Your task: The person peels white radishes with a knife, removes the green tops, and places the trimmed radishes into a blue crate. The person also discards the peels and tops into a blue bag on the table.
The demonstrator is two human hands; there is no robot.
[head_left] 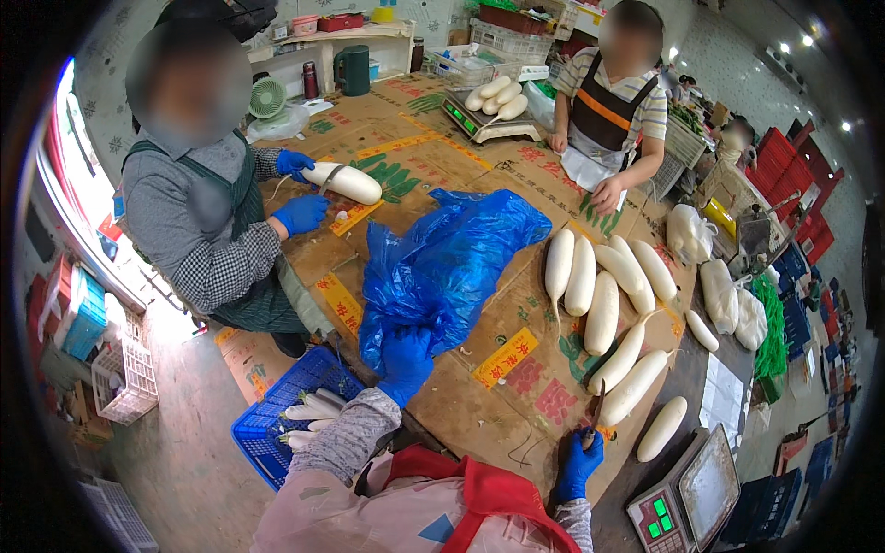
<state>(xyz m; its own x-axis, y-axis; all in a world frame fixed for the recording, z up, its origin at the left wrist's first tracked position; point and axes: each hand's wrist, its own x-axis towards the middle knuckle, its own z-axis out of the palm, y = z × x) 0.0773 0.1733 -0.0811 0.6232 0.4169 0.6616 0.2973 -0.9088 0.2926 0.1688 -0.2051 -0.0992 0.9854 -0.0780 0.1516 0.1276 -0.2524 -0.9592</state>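
My left hand (404,365), in a blue glove, grips the near end of a large crumpled blue plastic bag (456,258) lying across the cardboard-covered table (433,392). What the bag contains is hidden. At the right near edge, my gloved right hand (577,465) is closed around a knife (600,404), its blade pointing up and away from me. Just beyond the knife lie white radishes, the closest being one long white radish (636,387). Several more, such as a plump radish (602,315), lie side by side farther back.
A blue basket (267,470) of white radishes stands left of my arm. A digital scale (696,493) sits at the right; another scale (493,124) bears radishes at the back. One co-worker at left holds a radish (343,182) and a blade; another person (608,101) stands across.
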